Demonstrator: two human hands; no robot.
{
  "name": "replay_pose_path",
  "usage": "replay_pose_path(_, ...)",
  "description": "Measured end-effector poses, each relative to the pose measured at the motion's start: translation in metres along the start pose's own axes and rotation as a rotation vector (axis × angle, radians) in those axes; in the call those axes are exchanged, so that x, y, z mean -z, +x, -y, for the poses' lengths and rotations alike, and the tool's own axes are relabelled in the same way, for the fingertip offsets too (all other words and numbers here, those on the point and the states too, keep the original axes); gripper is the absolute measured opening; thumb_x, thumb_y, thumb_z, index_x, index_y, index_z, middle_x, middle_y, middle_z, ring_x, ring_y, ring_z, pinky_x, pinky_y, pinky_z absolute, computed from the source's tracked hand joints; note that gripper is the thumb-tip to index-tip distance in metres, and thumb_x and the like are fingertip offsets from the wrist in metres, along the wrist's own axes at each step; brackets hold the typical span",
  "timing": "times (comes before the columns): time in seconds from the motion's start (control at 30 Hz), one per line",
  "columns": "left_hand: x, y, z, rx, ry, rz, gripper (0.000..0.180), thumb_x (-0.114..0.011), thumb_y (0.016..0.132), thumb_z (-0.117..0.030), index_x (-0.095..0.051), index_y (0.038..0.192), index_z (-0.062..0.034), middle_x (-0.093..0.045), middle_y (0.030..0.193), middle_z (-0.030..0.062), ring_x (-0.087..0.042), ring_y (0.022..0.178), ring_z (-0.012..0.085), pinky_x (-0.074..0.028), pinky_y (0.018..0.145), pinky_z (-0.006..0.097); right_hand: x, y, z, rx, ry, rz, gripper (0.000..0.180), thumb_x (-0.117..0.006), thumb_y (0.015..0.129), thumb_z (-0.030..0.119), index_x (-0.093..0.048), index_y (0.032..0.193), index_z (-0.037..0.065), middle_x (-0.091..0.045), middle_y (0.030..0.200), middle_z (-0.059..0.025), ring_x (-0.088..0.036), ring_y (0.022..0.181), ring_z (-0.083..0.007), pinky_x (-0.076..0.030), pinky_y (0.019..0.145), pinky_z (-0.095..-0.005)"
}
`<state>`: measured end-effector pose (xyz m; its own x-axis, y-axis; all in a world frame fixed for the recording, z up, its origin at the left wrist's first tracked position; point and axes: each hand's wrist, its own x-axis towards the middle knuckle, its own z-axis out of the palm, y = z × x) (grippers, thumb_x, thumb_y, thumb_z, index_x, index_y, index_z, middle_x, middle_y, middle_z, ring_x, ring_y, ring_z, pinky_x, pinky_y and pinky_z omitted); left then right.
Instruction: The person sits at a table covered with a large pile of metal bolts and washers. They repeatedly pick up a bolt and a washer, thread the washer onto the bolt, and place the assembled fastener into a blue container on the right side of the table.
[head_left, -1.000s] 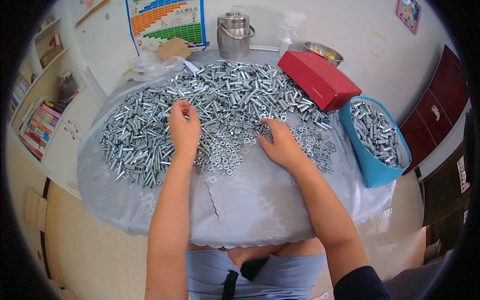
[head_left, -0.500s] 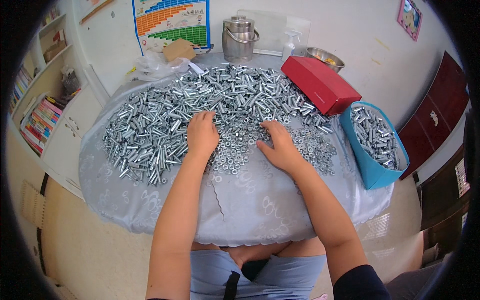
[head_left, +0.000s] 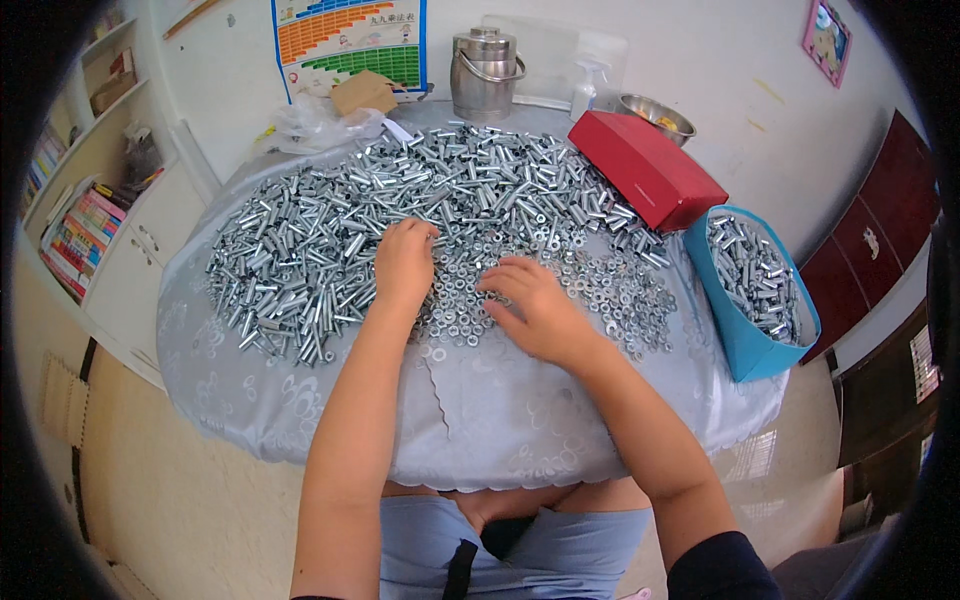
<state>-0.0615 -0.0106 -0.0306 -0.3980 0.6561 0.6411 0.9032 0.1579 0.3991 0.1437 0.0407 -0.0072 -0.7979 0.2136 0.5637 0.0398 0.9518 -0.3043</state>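
Note:
A wide heap of silvery metal sleeves spreads across the left and back of the table. In front of its middle and right lie many small nuts, mixed with sleeves along the border. My left hand rests where sleeves and nuts meet, fingers bent together and pointing into the pile; what its fingertips grip, if anything, is hidden. Over the nuts, my right hand has its fingers apart, thumb toward the left, with nothing visible in it.
A blue bin full of sleeves stands at the right edge beside a red box. Along the back are a steel pot, a spray bottle, a metal bowl, a plastic bag and brown cardboard. A patterned grey tablecloth covers the table.
My right hand has moved left and slightly nearer to me across the nuts, closer to my left hand. My left hand has stayed almost in place.

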Motion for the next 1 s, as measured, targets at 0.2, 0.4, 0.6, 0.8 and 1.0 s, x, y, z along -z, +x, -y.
replay_pose_path(0.2,0.009,0.004,-0.008,-0.041,-0.056,-0.206,0.015,-0.059,0.076,-0.011,-0.064,0.089,-0.0076,-0.062,0.084,0.0074,-0.055,0.08,0.0268,-0.044,0.071,0.037,-0.02,0.007,0.021,0.067,-0.048,0.019,0.025,-0.057,0.079,0.016,-0.057,0.102,0.006,-0.056,0.108,-0.0094,-0.046,0.109,-0.0287,-0.035,0.091,-0.0406)
replay_pose_path(0.4,0.015,0.011,-0.015,0.183,-0.349,-0.237,0.015,-0.059,0.079,-0.014,-0.063,0.09,-0.0051,-0.063,0.083,0.0104,-0.059,0.078,0.0257,-0.045,0.069,0.033,-0.031,0.019,0.02,-0.011,-0.098,-0.07,0.034,-0.061,0.075,0.015,-0.054,0.107,0.005,-0.054,0.109,-0.0121,-0.048,0.106,-0.0295,-0.037,0.089,-0.0399)
replay_pose_path(0.6,0.002,0.011,-0.027,0.315,-0.839,-0.089,0.018,-0.068,0.073,-0.012,-0.063,0.086,-0.0008,-0.063,0.074,0.0068,-0.059,0.066,0.0109,-0.046,0.059,0.023,-0.03,0.022,0.004,-0.248,0.058,-0.418,0.05,-0.066,0.071,0.011,-0.044,0.115,0.002,-0.053,0.105,-0.0138,-0.049,0.1,-0.0302,-0.038,0.085,-0.039)
replay_pose_path(0.8,-0.011,0.0,-0.056,0.336,-1.157,0.203,0.015,-0.066,0.076,-0.009,-0.062,0.086,0.0018,-0.063,0.075,0.0067,-0.059,0.066,0.0097,-0.048,0.058,0.021,-0.022,0.013,0.002,-0.374,0.324,-0.402,0.04,-0.059,0.077,0.003,-0.045,0.114,0.002,-0.058,0.1,-0.0165,-0.058,0.091,-0.0273,-0.045,0.079,-0.0344)
replay_pose_path(1.0,-0.013,-0.002,-0.063,0.386,-1.195,0.216,0.016,-0.066,0.076,-0.01,-0.062,0.084,0.0033,-0.063,0.074,0.0065,-0.057,0.062,0.0086,-0.047,0.054,0.021,-0.029,0.01,-0.027,-0.546,0.741,-0.441,0.027,-0.057,0.079,0.0,-0.051,0.105,-0.003,-0.06,0.094,-0.0084,-0.058,0.081,-0.0154,-0.046,0.073,-0.0259)
